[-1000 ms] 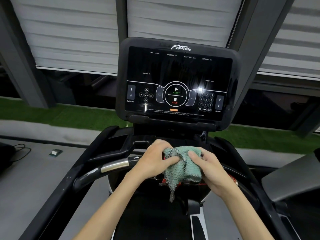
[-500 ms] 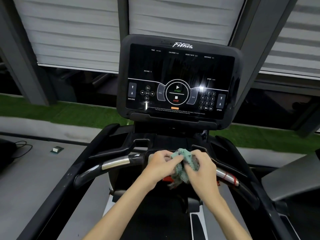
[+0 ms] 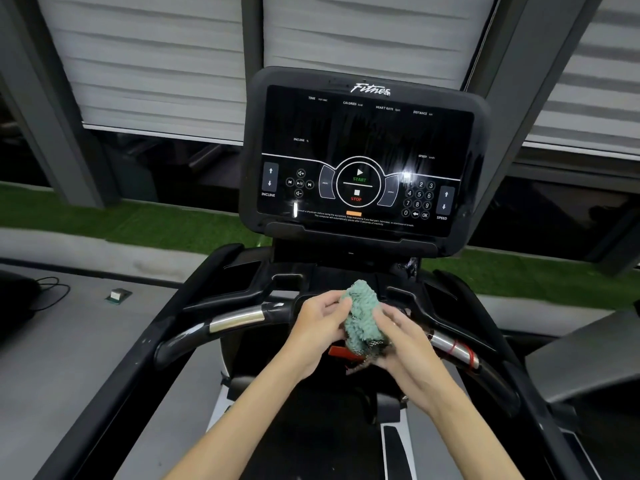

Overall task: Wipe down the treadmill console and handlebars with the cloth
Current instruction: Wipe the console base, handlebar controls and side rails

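Both hands, left hand (image 3: 320,329) and right hand (image 3: 403,344), fingers curled gripping bunched cloth (image 3: 362,318) (teal), above handlebar (image 3: 239,318), console (image 3: 363,161) at twelve o'clock, gap between

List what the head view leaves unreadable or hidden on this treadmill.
Head view only:
- Warning text on the console: too small to read.
- Red part under the cloth: mostly covered by cloth and hands.
- Handlebar middle: hidden behind left hand and right hand.
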`<state>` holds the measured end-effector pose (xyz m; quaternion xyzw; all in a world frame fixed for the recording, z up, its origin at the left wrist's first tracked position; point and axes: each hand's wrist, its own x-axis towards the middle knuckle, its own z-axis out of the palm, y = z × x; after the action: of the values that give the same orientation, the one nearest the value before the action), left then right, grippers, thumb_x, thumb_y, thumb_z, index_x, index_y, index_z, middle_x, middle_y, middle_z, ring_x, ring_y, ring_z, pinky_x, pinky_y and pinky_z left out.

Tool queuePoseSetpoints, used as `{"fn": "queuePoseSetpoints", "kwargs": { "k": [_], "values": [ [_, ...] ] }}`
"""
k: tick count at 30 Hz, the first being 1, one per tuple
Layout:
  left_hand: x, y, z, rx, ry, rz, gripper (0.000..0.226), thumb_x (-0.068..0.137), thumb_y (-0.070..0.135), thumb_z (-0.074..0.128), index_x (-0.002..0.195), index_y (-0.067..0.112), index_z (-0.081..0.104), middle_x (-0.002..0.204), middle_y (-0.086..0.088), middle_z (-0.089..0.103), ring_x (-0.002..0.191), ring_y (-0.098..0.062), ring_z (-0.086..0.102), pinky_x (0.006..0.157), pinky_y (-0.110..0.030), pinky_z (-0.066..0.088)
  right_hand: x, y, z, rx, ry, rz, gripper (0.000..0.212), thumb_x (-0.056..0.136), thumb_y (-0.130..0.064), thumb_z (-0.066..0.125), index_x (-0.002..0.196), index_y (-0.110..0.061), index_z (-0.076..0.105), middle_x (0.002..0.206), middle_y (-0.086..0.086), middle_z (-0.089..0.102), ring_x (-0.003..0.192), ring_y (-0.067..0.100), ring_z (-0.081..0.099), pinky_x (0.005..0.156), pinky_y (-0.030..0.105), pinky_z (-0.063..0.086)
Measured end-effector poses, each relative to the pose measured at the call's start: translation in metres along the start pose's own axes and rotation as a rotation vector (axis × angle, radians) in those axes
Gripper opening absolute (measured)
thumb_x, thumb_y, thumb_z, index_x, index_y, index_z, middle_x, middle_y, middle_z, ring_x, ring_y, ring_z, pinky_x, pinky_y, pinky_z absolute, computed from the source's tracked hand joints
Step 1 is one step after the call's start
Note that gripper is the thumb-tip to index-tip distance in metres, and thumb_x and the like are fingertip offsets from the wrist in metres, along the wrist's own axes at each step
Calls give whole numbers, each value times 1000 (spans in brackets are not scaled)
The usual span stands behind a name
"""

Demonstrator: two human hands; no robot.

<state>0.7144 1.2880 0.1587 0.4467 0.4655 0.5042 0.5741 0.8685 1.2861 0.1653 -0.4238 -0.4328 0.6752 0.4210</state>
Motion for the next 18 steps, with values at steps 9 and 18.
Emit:
{"fn": "queuePoseSetpoints", "kwargs": {
  "k": [9, 18],
  "values": [
    [10, -32, -58, 1127, 121, 431, 98, 75, 54, 73, 151, 19, 22, 158, 3, 17, 145, -10, 10, 116, -28, 10, 20, 12, -34, -964, 475, -698, 36, 75, -5, 76, 107, -17, 64, 104, -6, 60, 95, 3, 56, 82, 15, 48],
    [22, -60, -85, 1221, 16, 386, 125, 64, 52, 82, 154, 17, 2, 161, 1, 10, 146, -15, 16, 115, -23, 9, 40, 46, -46, -1472, 208, -898, 36, 82, -5, 70, 117, -1, 64, 134, 19, 50, 125, 31, 47, 100, 44, 47]
  ]
}}
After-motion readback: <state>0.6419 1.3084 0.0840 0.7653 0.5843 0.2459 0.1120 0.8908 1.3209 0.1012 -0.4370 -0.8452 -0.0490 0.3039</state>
